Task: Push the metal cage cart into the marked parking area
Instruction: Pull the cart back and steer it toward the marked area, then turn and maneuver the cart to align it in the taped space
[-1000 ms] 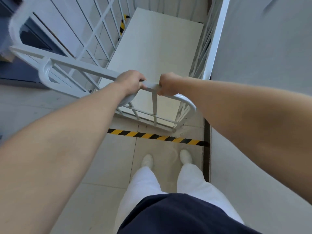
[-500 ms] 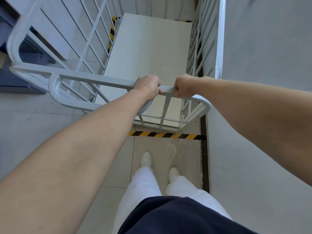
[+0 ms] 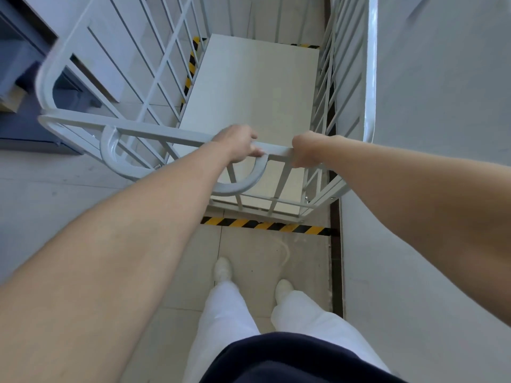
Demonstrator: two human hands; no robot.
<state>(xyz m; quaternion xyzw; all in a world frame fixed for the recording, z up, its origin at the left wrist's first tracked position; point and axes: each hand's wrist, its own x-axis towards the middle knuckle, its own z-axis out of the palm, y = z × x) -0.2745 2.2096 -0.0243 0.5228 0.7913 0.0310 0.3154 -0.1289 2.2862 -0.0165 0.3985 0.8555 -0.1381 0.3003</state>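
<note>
A light grey metal cage cart [image 3: 154, 134] with barred sides and a pale flat floor stands in front of me. My left hand [image 3: 237, 143] and my right hand [image 3: 305, 150] both grip its near top rail, close together. Black-and-yellow striped tape [image 3: 265, 225] marks the parking area on the tiled floor: one strip runs just behind the cart's near end, another strip [image 3: 190, 67] shows through the left bars, and a short piece [image 3: 305, 46] at the far end. The cart's base lies inside these strips.
A plain grey wall [image 3: 428, 106] runs tight along the cart's right side, with a dark gap at its foot. A dark blue cabinet or shelf [image 3: 25, 87] stands at the left. My feet in white shoes [image 3: 222, 269] stand on the tiles behind the tape.
The cart has rolled forward and straightened alongside the wall, so its near end now sits past the near tape strip. Both hands kept their hold on the rail; my feet stepped forward.
</note>
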